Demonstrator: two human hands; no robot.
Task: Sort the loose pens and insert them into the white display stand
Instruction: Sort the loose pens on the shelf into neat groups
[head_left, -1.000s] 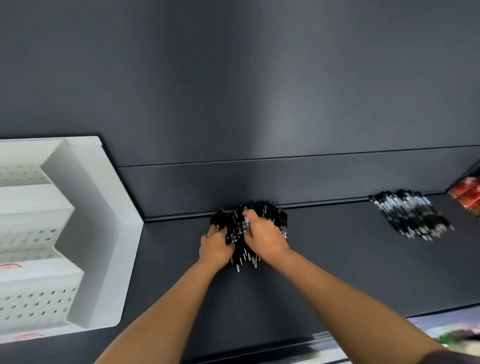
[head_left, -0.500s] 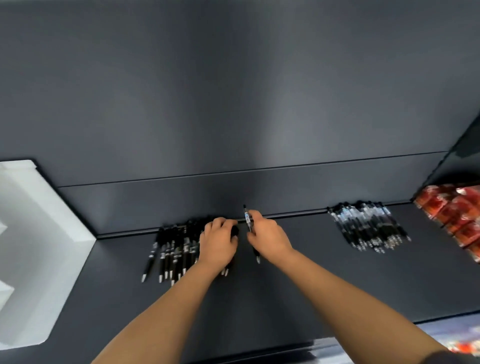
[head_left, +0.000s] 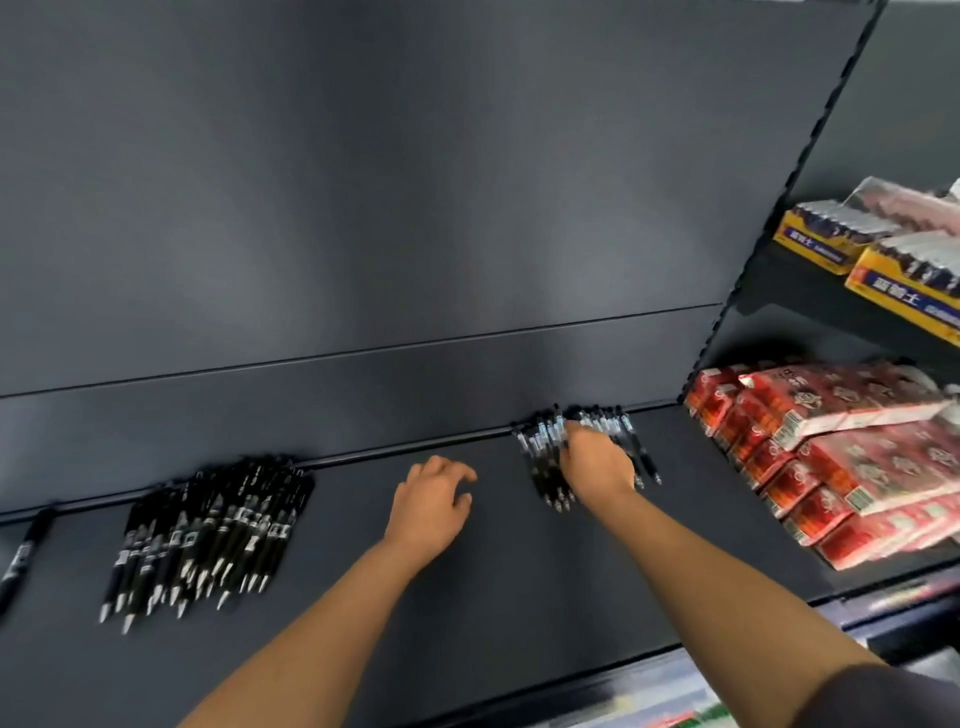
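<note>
The right-hand pen pile (head_left: 587, 452), black barrels with clear grips, lay against the back lip of the dark shelf (head_left: 493, 597), and the right hand (head_left: 597, 460) had just arrived on top of it; half a second earlier that hand was pinching a single pen beside the other heap. The left-hand pen pile (head_left: 208, 525), all black with silver tips toward the viewer, now lay uncovered, where the left hand had been pressing on it. One stray pen (head_left: 21, 556) lay apart at the far left edge. The view had swung right, so the white display stand was out of sight. By my judgement the sorting into two kinds was nearly finished and no pen had yet reached the stand.

The right hand's fingers were spread and curled down over the pile, touching pens; whether they gripped any could not be told through the blur. The left hand (head_left: 431, 509) hovered over bare shelf between the piles, fingers loosely apart, holding nothing. Red packets (head_left: 841, 452) were stacked just right of the pile.
</note>
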